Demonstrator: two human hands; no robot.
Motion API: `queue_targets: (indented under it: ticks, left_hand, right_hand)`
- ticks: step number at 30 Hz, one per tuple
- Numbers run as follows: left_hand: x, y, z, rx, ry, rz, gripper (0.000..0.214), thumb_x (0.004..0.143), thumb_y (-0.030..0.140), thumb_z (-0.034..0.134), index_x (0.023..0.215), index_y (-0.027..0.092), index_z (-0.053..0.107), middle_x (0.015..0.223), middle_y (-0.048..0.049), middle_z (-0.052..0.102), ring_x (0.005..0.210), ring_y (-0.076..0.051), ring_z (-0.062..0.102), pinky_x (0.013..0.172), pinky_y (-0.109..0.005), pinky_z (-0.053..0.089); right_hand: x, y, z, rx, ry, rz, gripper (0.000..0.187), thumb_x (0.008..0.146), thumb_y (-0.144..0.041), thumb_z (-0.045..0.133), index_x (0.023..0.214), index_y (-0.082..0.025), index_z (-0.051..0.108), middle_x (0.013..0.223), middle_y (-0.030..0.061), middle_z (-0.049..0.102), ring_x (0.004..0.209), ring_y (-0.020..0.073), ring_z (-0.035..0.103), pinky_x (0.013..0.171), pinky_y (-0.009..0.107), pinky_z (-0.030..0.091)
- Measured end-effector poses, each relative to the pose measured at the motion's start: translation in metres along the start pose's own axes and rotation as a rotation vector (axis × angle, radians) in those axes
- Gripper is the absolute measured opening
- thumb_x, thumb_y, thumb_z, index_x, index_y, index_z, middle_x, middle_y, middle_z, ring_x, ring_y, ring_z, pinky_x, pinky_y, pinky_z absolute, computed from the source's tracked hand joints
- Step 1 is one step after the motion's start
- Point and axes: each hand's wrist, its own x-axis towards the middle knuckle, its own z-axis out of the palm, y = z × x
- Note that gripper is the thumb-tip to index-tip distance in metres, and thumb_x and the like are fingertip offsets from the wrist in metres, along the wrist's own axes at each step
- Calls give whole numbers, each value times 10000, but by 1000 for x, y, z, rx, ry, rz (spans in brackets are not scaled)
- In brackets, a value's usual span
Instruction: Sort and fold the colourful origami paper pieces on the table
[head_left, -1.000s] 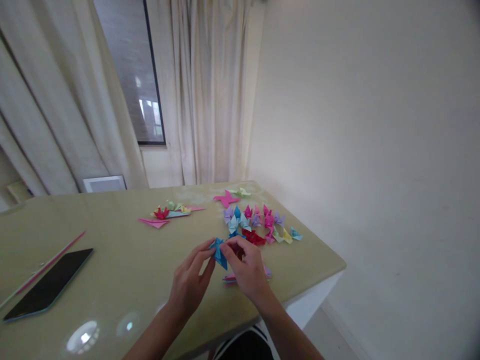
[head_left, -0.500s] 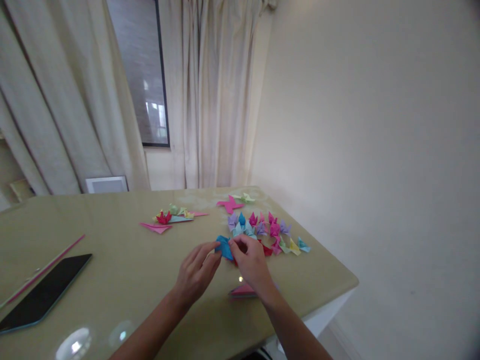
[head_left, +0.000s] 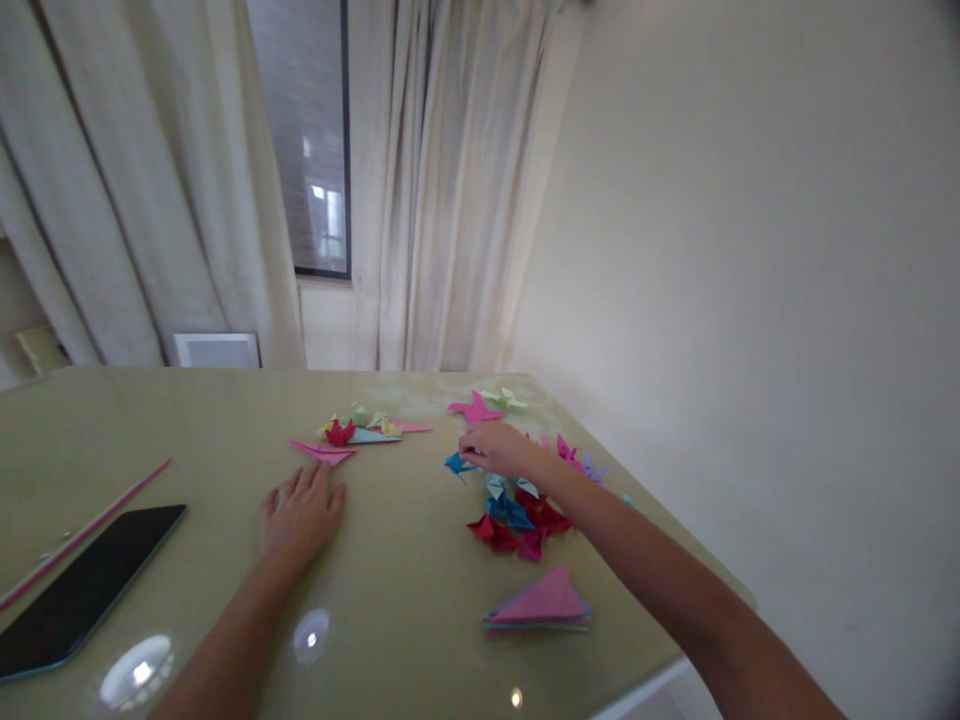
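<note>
My right hand (head_left: 496, 449) reaches over the far side of a cluster of origami, its fingers pinched on a small blue paper crane (head_left: 457, 464). Flat on the table, my left hand (head_left: 302, 510) has its fingers apart, tips close to a pink folded paper (head_left: 324, 453); whether they touch it I cannot tell. Beneath my right forearm lie red paper cranes (head_left: 495, 535), another blue paper crane (head_left: 510, 510) and light blue ones (head_left: 496, 485). My right hand and arm hide part of the cluster.
A stack of pink and blue folded papers (head_left: 544, 602) lies near the front. Farther back are a pink cross-shaped paper (head_left: 476, 408) and a small origami pile (head_left: 360, 430). A black tablet (head_left: 90, 580) and a thin pink stick (head_left: 97, 522) lie at left.
My hands have separated. The right carried the blue crane away to the cluster's far side; the left let go and moved left onto the table. The view has shifted slightly.
</note>
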Motion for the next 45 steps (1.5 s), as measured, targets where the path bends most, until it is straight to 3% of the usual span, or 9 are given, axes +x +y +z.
queue_targets:
  ticks: [4,7,12,22,27,35,38,42,45]
  left_hand:
    - [2,2,0,-9,-22,18,564,1036,367,351,1515,143,547,1502,-200,631,1351,-361,585,1153,-579,376]
    - [4,3,2,7,-9,28,595,1041,368,333,1556,125,504,1581,-201,562,1447,-364,506,1181,-581,350]
    - [4,3,6,35,-122,40,630,1061,386,266,1598,113,452,1671,-165,468,1534,-346,421,1241,-598,272]
    - [-1,11,-9,111,-1,100,510,1058,340,316,1360,110,657,1367,-229,667,1241,-379,616,1091,-519,409]
    - [0,12,-11,78,17,136,393,1041,315,367,1131,160,716,1291,-186,693,1229,-333,610,1124,-474,386]
    - [-1,10,-3,6,50,156,409,1017,437,478,1233,167,696,1254,-173,707,1216,-345,622,1188,-536,313]
    - [-2,10,-4,3,27,126,405,1018,477,483,1168,179,714,1209,-165,701,1181,-348,638,1149,-540,348]
    - [-1,9,-9,-36,31,159,350,1041,466,451,1066,207,685,1172,-142,714,1153,-323,656,1116,-532,376]
    - [1,12,-12,-160,13,192,243,1032,385,454,1032,216,628,1102,-122,741,1079,-306,691,1036,-495,445]
  right_hand:
    - [14,7,13,-53,-137,-43,125,1026,-224,675,1031,-160,782,1020,88,770,906,199,669,741,264,405]
    - [21,8,14,-97,-205,-38,129,1011,-196,675,1047,-155,792,1036,95,781,897,202,679,713,263,397]
    - [33,6,9,-148,-287,-29,141,979,-167,689,1053,-168,808,1065,93,797,905,203,693,686,259,393]
    - [53,-6,5,-198,-335,-10,129,956,-183,722,1022,-194,832,1026,83,816,915,208,712,651,255,391]
    - [55,-5,4,-180,-307,-7,138,959,-182,713,1011,-202,839,1035,84,816,930,213,714,683,257,416]
    - [51,2,7,-86,-253,-15,154,994,-226,681,1022,-188,828,1034,79,801,884,194,690,706,251,430]
    - [49,8,8,-34,-217,-10,147,1007,-225,683,1003,-165,817,992,78,787,864,186,675,729,250,439]
    - [42,8,3,46,-100,20,109,1001,-192,702,955,-144,789,978,83,757,898,193,662,783,261,456]
    - [34,-6,0,122,67,58,167,1073,-198,600,1057,-135,753,1077,110,733,1011,213,652,877,295,470]
